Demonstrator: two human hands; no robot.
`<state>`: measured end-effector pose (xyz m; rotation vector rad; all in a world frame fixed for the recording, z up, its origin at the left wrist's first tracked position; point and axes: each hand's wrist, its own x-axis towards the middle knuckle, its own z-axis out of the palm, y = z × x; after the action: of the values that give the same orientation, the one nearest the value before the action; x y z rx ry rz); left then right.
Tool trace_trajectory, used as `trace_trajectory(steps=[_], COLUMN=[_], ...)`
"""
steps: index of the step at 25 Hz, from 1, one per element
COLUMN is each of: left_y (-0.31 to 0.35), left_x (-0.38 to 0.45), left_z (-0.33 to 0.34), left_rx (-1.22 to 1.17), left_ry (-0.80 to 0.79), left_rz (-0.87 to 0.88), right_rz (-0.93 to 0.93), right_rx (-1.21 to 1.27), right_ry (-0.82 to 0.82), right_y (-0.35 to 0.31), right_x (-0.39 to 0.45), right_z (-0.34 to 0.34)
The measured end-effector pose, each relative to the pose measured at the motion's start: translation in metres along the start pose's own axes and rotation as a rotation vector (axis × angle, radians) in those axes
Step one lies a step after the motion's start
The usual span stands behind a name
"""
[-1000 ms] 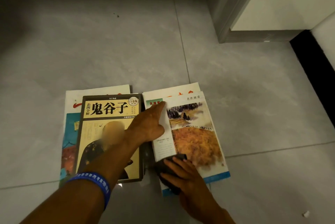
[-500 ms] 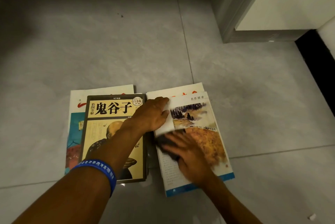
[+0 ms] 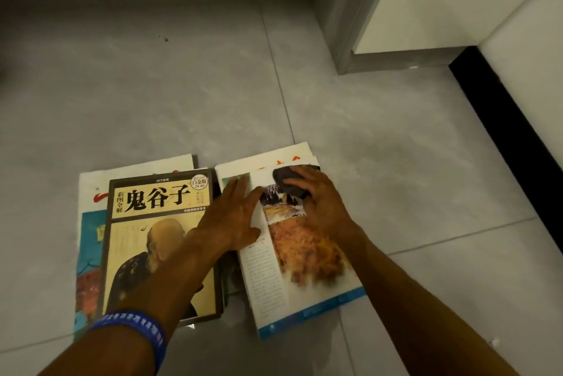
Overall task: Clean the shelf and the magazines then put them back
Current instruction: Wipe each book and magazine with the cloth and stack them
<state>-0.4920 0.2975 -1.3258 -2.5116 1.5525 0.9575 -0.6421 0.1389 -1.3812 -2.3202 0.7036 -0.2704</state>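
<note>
Two piles of magazines lie on the grey tiled floor. The right pile is topped by a magazine with a landscape painting (image 3: 307, 257). My left hand (image 3: 234, 217) presses flat on its left part, fingers straight. My right hand (image 3: 320, 202) grips a dark cloth (image 3: 288, 180) at the magazine's top edge. The left pile is topped by a brown-framed book with large Chinese characters (image 3: 158, 241), lying on a white and blue magazine (image 3: 91, 223).
A grey door frame (image 3: 350, 25) and a white panel (image 3: 441, 4) stand at the back right. A black skirting strip (image 3: 511, 120) runs along the right wall. A small white scrap (image 3: 495, 342) lies on the floor at the lower right.
My right hand has wiped the cloth from the magazine's near edge up to its top edge. My left hand has shifted from pointing to lying flat on the page.
</note>
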Motion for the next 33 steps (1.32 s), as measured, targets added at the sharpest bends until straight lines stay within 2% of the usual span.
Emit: trace_trajectory(steps=[2,5,8,10,14,16,20,22,25,28,31,33], left_y=[0.001,-0.005,-0.006,-0.005,-0.006,-0.001,0.009,0.011,0.027,0.049,0.069,0.080], left_x=[0.001,0.002,0.007,0.012,0.018,0.012,-0.007,-0.018,-0.042,-0.063,-0.072,-0.074], left_z=[0.002,0.003,-0.004,-0.011,-0.016,-0.015,-0.031,-0.051,-0.089,-0.126,-0.145,-0.145], left_rx=[-0.016,-0.023,0.057,0.048,0.001,-0.056,-0.450,-0.592,-0.924,-1.157,-1.285,-1.324], left_ry=[0.015,0.080,0.098,0.101,0.294,0.337,0.241,0.171,0.141,0.186,0.271,0.304], left_rz=[0.010,0.020,0.030,0.018,-0.056,-0.067,-0.200,-0.223,-0.212,-0.153,-0.119,-0.133], right_rz=[-0.014,-0.016,-0.060,-0.071,0.080,0.173,0.380,0.361,0.257,0.257,0.229,0.234], right_rx=[-0.021,-0.060,-0.219,-0.238,-0.221,-0.176,0.142,0.299,0.492,0.705,0.862,0.747], right_ry=[0.054,0.142,0.167,0.159,0.146,0.129,0.166,0.262,0.381,0.353,0.294,0.241], right_y=[0.005,-0.002,-0.011,-0.015,-0.015,-0.016,-0.042,-0.066,-0.108,-0.146,-0.163,-0.162], right_x=[-0.008,-0.064,-0.142,-0.179,-0.192,-0.175,-0.134,-0.116,-0.094,-0.079,-0.073,-0.070], right_z=[-0.005,-0.012,-0.017,-0.016,-0.011,-0.011,-0.018,-0.024,-0.041,-0.057,-0.070,-0.070])
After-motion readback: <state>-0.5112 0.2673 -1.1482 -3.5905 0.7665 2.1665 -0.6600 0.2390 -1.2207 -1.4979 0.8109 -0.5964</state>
